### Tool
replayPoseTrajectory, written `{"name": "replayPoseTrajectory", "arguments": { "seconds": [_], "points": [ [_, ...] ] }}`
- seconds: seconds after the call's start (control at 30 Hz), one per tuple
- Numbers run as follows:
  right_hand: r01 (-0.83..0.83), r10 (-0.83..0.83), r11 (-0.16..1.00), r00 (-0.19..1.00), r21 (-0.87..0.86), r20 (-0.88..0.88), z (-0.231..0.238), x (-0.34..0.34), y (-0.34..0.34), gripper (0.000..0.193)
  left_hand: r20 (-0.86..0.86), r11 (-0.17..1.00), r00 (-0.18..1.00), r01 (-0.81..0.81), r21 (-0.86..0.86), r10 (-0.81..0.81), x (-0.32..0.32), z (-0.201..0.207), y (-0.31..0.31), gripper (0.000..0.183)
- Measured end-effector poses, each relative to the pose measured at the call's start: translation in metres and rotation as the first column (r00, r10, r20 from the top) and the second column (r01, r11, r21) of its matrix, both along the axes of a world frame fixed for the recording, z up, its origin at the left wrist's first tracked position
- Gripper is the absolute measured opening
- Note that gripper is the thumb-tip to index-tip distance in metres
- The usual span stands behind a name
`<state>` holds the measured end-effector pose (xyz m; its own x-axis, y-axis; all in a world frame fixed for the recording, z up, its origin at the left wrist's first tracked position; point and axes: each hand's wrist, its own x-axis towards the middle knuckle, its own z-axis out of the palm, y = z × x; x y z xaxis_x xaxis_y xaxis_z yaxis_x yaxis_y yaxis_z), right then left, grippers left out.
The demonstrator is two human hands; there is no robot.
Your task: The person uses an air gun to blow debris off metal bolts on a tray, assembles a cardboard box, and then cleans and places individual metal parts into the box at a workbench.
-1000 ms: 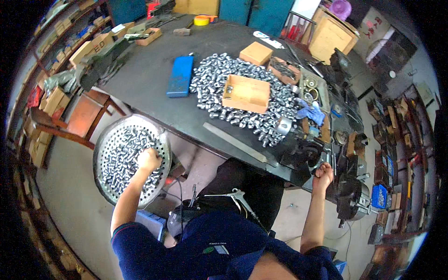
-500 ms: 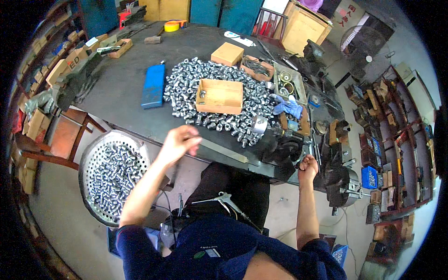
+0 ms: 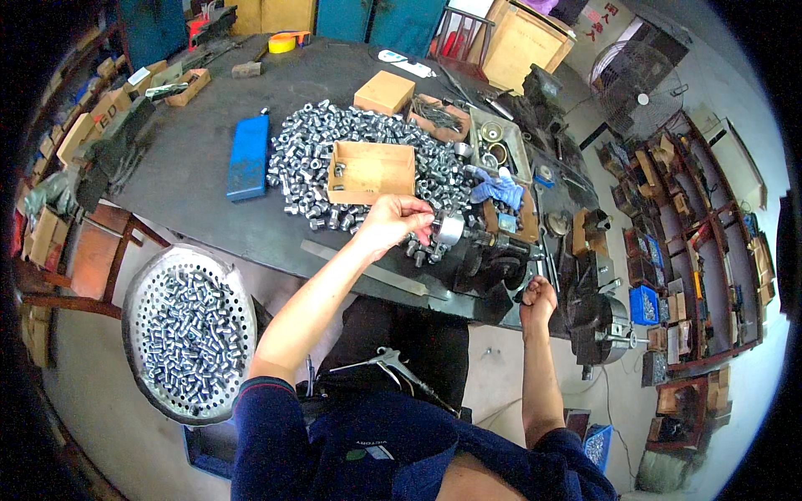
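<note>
My left hand (image 3: 394, 224) reaches over the front of the pile of metal fittings (image 3: 313, 134). Its thumb and fingertips are pinched together at the face of a round silver chuck (image 3: 450, 230); what they hold is too small to make out. The chuck belongs to a dark bench machine (image 3: 499, 263) at the table's front edge. Just right of that machine my right hand (image 3: 539, 298) is closed in a fist, and whatever lies inside it is hidden. An open cardboard box (image 3: 372, 171) with a few small parts rests on the pile.
At lower left stands a perforated round metal basin (image 3: 136, 334) with many fittings. A blue case (image 3: 249, 159) lies left of the pile. Blue gloves (image 3: 499, 189) and a tray of rings (image 3: 510, 171) are to the right. A heavy dark machine (image 3: 597, 330) stands beyond my right hand.
My left hand has moved right, from the table's front edge to the chuck. The right hand stays closed by the machine. The whole view has shifted slightly.
</note>
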<state>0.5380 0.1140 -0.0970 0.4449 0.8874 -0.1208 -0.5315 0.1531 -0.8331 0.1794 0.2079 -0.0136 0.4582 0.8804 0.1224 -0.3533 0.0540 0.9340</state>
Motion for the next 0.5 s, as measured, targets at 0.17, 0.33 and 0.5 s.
{"name": "replayPoseTrajectory", "arguments": {
  "seconds": [0.17,0.33,0.5],
  "points": [
    [0.053,-0.053,0.998,0.999,-0.038,-0.01,0.007,-0.006,-0.001,0.013,-0.036,1.0,0.999,0.002,-0.021,-0.002,-0.002,0.006,-0.001,0.012],
    [0.071,-0.064,0.994,0.995,-0.081,0.078,0.029,-0.007,-0.012,0.012,-0.069,0.998,0.997,-0.027,0.064,0.031,0.001,0.008,-0.002,0.012],
    [-0.088,0.076,0.995,0.977,0.051,0.198,0.077,-0.005,-0.007,0.016,-0.12,0.986,0.991,-0.033,0.162,0.053,0.0,0.004,0.0,0.012]
  ]
}}
